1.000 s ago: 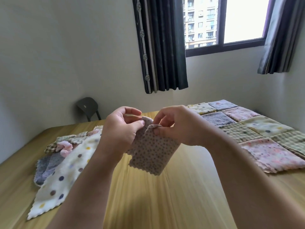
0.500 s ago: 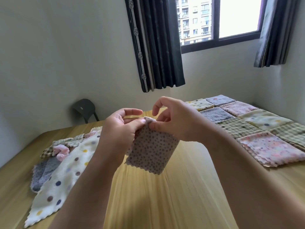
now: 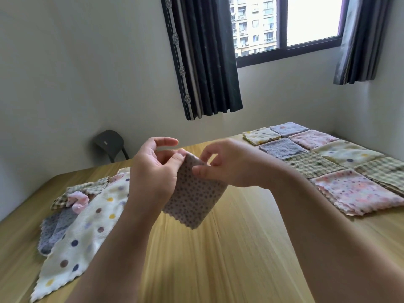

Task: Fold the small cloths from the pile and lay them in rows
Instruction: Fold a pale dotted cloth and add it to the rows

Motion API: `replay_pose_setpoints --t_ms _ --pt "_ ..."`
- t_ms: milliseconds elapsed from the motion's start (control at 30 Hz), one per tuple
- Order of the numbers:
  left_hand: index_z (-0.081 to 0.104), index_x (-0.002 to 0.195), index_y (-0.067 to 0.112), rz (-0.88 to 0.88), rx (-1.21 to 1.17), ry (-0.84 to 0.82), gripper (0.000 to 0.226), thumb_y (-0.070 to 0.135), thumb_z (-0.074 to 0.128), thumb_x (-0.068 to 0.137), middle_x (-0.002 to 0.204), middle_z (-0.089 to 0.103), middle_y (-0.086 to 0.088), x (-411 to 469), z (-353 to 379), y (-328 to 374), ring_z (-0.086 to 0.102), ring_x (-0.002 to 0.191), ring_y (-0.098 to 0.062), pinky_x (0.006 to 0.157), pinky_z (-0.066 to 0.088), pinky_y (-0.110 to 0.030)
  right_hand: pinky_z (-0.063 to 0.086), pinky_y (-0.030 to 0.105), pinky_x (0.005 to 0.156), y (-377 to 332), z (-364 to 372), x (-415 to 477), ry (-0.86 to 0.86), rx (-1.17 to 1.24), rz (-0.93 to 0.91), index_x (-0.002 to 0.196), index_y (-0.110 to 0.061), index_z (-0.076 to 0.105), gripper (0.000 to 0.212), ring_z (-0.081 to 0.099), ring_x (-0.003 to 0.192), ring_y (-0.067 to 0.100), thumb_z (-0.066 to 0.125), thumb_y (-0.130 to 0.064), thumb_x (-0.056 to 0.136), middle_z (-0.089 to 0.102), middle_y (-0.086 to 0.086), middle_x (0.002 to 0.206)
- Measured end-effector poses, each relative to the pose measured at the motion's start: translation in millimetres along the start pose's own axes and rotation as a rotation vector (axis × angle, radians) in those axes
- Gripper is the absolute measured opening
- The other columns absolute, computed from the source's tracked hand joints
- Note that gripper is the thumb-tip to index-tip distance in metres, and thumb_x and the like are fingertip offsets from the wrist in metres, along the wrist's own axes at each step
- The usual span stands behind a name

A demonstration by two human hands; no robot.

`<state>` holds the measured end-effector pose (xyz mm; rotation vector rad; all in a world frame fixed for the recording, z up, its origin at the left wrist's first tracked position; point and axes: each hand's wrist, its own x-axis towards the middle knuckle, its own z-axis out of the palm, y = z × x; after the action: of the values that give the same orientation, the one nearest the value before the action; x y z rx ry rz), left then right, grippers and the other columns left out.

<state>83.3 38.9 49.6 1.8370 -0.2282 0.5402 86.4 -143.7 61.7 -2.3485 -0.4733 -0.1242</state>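
- Eight folded cloths (image 3: 358,191) lie on the desk (image 3: 218,259), in two rows of four.
- One dotted cloth (image 3: 194,200) is held up.
- The pile (image 3: 87,226) shows at least four loose cloths (they overlap, so no exact count).
- Two hands pinch the dotted cloth: left hand (image 3: 153,173), right hand (image 3: 234,167).
- Two curtains (image 3: 207,62), one window (image 3: 312,18), one chair (image 3: 111,143).

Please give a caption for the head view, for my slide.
Left hand and right hand hold a dotted cloth over the wooden table.
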Motion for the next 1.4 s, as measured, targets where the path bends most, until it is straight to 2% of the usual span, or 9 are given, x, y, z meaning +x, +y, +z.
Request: replay_pose_setpoints --t_ms 167,300,467,667,900,1033,1133,1267,1400 --pt "0.059 0.111 0.029 0.053 0.031 -0.02 0.02 0.017 0.068 0.097 0.087 0.077 0.0 2.1 0.1 -5.2 0.074 0.086 -0.017 0.087 0.059 -0.045 0.04 0.019 0.046 -6.3 0.8 -5.0 -0.163 -0.095 -0.092 0.073 -0.024 0.067 0.027 0.05 0.053 0.005 0.072 -0.043 0.09 0.061 -0.01 0.065" --pt "0.056 0.109 0.029 0.051 -0.013 -0.033 0.022 0.012 0.064 0.098 0.086 0.077 -0.004 4.9 -1.7 -8.8 0.075 0.086 -0.024 0.088 0.059 -0.053 0.06 0.045 0.083 -13.3 -4.6 -10.2 -0.276 -0.108 -0.142 0.103 -0.032 0.07 0.018 0.071 0.094 0.02 0.073 -0.043 0.089 0.076 -0.002 0.104" --pt "0.056 0.107 0.032 0.03 -0.056 -0.003 0.024 0.011 0.066 0.097 0.087 0.077 -0.002 7.1 -4.2 -8.9 0.075 0.085 -0.024 0.089 0.058 -0.054 0.061 0.031 0.078 -20.2 -9.6 -15.5 -0.248 -0.066 -0.181 0.108 -0.035 0.07 0.02 0.069 0.085 0.004 0.073 -0.044 0.09 0.073 -0.018 0.102" --pt "0.055 0.108 0.032 -0.017 -0.089 0.027 0.024 0.014 0.067 0.097 0.09 0.077 -0.004 11.1 -6.0 -12.9 0.074 0.091 -0.026 0.092 0.057 -0.054 0.06 0.039 0.08 -19.4 -7.8 -14.6 -0.243 -0.054 -0.152 0.112 -0.039 0.069 0.023 0.07 0.084 0.015 0.072 -0.045 0.09 0.076 -0.007 0.1" --pt "0.056 0.104 0.033 -0.012 -0.112 0.075 0.022 0.015 0.068 0.096 0.081 0.074 0.003 14.9 -4.3 -17.4 0.071 0.084 -0.018 0.09 0.057 -0.044 0.053 0.02 0.054 -19.4 -7.0 -10.9 -0.11 -0.015 -0.142 0.094 -0.035 0.074 0.007 0.064 0.065 0.003 0.071 -0.04 0.091 0.073 -0.016 0.079" --pt "0.056 0.1 0.032 -0.049 -0.158 0.146 0.021 0.013 0.066 0.097 0.071 0.068 0.009 19.7 -6.0 -21.8 0.063 0.072 -0.011 0.076 0.052 -0.034 0.06 0.032 0.077 -16.2 -3.0 -6.4 0.109 -0.002 -0.211 0.097 -0.029 0.078 0.012 0.069 0.076 0.007 0.072 -0.037 0.09 0.074 -0.011 0.082" --pt "0.055 0.102 0.029 -0.083 -0.19 0.209 0.018 0.013 0.064 0.099 0.075 0.064 0.008 21.6 -5.2 -21.9 0.057 0.063 -0.006 0.067 0.047 -0.027 0.037 0.027 0.096 -13.5 0.9 -2.2 0.354 -0.085 -0.266 0.099 -0.032 0.077 0.011 0.066 0.076 -0.001 0.072 -0.038 0.091 0.072 -0.015 0.075" --pt "0.055 0.108 0.024 -0.096 -0.212 0.257 0.016 0.014 0.063 0.099 0.08 0.065 0.007 22.2 -3.6 -22.1 0.059 0.067 -0.006 0.069 0.048 -0.023 0.056 0.021 0.076 -7.4 0.0 -0.2 0.355 0.046 -0.199 0.118 -0.029 0.069 0.03 0.069 0.074 -0.002 0.074 -0.034 0.09 0.074 -0.012 0.077" --pt "0.055 0.11 0.022 -0.12 -0.222 0.279 0.015 0.016 0.063 0.099 0.081 0.065 0.007 22.0 -4.0 -23.1 0.06 0.072 -0.003 0.073 0.047 -0.02 0.059 0.025 0.075 -2.2 0.3 3.6 0.395 0.131 -0.145 0.129 -0.033 0.061 0.047 0.068 0.082 0.003 0.079 -0.031 0.086 0.071 -0.012 0.088"
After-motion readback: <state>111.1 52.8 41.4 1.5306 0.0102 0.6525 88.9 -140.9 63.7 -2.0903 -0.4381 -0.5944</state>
